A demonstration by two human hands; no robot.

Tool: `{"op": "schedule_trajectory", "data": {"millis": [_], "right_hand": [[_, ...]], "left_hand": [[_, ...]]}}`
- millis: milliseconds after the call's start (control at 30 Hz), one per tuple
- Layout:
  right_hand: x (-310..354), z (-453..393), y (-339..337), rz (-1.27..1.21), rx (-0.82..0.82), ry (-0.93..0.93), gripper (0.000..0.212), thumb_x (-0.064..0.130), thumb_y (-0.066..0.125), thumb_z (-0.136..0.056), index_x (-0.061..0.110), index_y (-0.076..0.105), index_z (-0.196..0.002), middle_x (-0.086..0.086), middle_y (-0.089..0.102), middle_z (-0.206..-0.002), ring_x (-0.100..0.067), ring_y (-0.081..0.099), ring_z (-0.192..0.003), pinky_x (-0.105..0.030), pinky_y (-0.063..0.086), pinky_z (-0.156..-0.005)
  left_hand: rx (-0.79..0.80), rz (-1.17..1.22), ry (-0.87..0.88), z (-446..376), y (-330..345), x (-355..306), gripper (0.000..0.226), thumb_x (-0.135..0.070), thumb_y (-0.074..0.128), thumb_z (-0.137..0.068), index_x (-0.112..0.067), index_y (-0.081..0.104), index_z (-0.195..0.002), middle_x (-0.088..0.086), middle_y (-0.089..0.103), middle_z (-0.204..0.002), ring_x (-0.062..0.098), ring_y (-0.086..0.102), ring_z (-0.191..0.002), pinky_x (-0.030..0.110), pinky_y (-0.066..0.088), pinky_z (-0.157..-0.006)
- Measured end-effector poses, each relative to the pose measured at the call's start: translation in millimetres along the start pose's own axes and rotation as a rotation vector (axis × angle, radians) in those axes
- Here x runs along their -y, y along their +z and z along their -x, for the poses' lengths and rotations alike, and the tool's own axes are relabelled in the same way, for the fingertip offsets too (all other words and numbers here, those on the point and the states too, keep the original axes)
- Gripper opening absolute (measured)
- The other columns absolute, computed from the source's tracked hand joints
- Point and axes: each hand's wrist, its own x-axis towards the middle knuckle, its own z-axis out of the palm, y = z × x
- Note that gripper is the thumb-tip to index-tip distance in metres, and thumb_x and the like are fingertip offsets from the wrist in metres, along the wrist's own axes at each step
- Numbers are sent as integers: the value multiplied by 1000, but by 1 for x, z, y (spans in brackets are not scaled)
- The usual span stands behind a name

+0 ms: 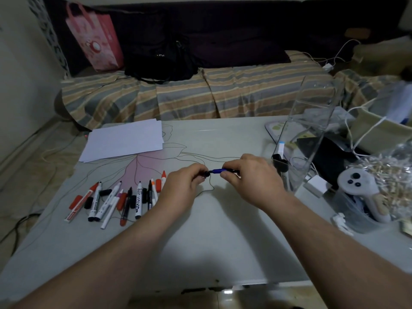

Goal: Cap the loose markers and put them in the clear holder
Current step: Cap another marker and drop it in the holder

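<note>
My right hand (249, 177) grips a blue marker (218, 171) held level above the table's middle. My left hand (182, 188) pinches a small black cap (207, 174) at the marker's left tip. To the left lie several loose markers (116, 200) in a rough row, red and black ones, with separate caps among them. The clear holder (312, 139) stands tall just right of my right hand, and it holds a few markers (279, 156) at its low front.
A stack of white paper (124, 141) lies at the table's far left. At the right edge sit a white game controller (359, 188), a white charger block (316, 186), a crinkly bag of shredded filler (388, 175) and cables. A striped sofa stands behind the table.
</note>
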Motion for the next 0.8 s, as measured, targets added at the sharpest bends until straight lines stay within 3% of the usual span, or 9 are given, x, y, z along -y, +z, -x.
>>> {"op": "schedule_trajectory", "data": {"millis": [133,267,367,467,533,667,800], "right_hand": [[2,-1,-1,121,-37,-34,28,57,50,-96,40,69,-107,7,58,-94,-25,58,-93,-35,41,-69],[5,0,2,191,-63,-66,26,55,53,-95,38,70,-106,7,58,-94,-26,57,-91,-34,36,-68],[5,-1,4,146,-88,-60,26,55,53,-96,38,71,-104,8,53,-85,-25,58,-87,-34,35,-66],[6,-3,6,4,-89,-79,26,53,54,-95,34,71,-99,8,54,-80,-21,57,-81,-37,46,-67],[9,-3,7,-100,-90,-133,21,45,58,-95,29,71,-96,6,59,-79,-19,56,-79,-41,49,-70],[13,-4,6,-151,-139,-189,16,32,64,-94,19,72,-93,1,63,-79,-20,57,-78,-40,46,-71],[18,-2,8,-197,-175,-188,10,28,67,-92,20,72,-96,3,65,-80,-19,59,-78,-39,47,-70]], "left_hand": [[16,-78,87,-1,0,-3,19,-14,59,-98,-22,69,-113,-8,61,-99,14,55,-96,4,32,-76],[-10,-56,97,1,1,-5,23,-16,55,-101,-23,68,-119,-6,52,-107,0,43,-93,-3,27,-81],[-2,-19,117,-1,-4,-8,24,-19,52,-102,-24,68,-120,-4,54,-107,4,47,-97,3,31,-82],[15,-48,179,-2,-9,-12,24,-25,51,-102,-32,66,-120,-4,59,-97,9,50,-93,15,35,-78],[28,-44,181,-2,-10,-13,24,-28,49,-103,-35,64,-120,-4,60,-93,7,49,-90,12,34,-76],[-5,-30,189,-4,-12,-12,18,-22,49,-102,-22,64,-112,-5,63,-102,7,49,-95,17,32,-76],[-61,-74,221,-6,-13,-15,15,-20,51,-99,-16,65,-105,-3,59,-97,14,51,-92,23,32,-75]]}}
